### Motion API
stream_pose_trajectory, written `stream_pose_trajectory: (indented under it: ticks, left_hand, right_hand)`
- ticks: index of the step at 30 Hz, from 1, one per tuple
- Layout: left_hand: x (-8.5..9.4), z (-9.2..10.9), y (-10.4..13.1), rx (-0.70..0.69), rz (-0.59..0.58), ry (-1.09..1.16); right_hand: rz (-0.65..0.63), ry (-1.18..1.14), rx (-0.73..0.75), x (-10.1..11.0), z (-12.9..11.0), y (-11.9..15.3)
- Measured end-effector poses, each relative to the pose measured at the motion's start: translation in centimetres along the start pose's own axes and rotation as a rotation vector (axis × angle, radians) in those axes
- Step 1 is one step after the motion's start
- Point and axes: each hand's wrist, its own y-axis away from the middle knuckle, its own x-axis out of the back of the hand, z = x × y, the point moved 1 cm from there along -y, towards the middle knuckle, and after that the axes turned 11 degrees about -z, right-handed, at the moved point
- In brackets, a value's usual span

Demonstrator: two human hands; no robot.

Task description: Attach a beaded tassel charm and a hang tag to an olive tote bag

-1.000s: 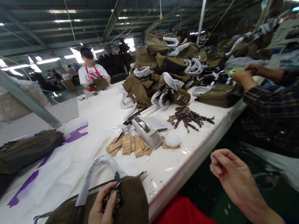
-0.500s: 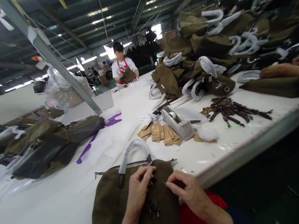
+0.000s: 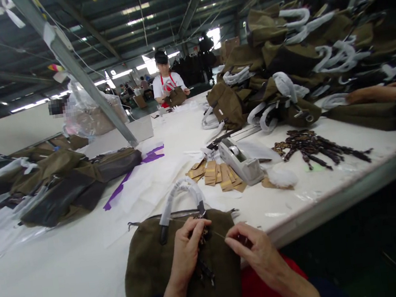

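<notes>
An olive-green handbag (image 3: 148,270) lies against the table's near edge, its looped handle (image 3: 171,200) wrapped in white film. My left hand (image 3: 185,253) is closed near the right foot of the handle, pinching the top of a dark beaded tassel charm (image 3: 206,268) that hangs down the bag's front. A thin thread (image 3: 218,235) stretches from there to my right hand (image 3: 257,249), whose thumb and forefinger are pressed together on its end. The knot or fastening behind my left fingers is hidden.
Brown card tags (image 3: 219,175), a grey tape dispenser (image 3: 241,162) and a heap of dark charms (image 3: 313,146) lie beyond the bag. Olive bags are piled (image 3: 276,81) at right, more (image 3: 65,184) at left. A co-worker's arm (image 3: 379,92) reaches in; another person (image 3: 170,87) stands opposite.
My right hand has drawn slightly away from my left, and more of the thread shows between them. The left hand keeps its pinch at the handle. The whole view has shifted a little.
</notes>
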Motion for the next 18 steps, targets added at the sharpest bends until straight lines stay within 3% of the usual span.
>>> stream_pose_trajectory:
  ticks: [4,8,11,14,18]
  left_hand:
    - [-0.1,-0.4,-0.1,-0.039,-0.019,-0.028]
    - [-0.3,-1.3,0.2,-0.043,-0.014,0.089]
    - [-0.4,-1.7,0.2,-0.026,0.005,0.164]
    - [-0.5,-1.6,0.1,-0.032,-0.008,0.155]
    - [-0.5,-1.3,0.1,-0.04,-0.002,0.123]
  right_hand:
    - [0.081,0.094,0.129,1.8,-3.4,-3.2]
    - [-0.132,0.256,0.258,-0.3,-6.7,-7.5]
    - [-0.261,0.329,0.276,-2.5,-7.3,-9.2]
    - [-0.249,0.187,0.272,-3.2,-6.8,-9.3]
    - [-0.254,-0.286,0.137,-1.5,-5.4,-8.3]
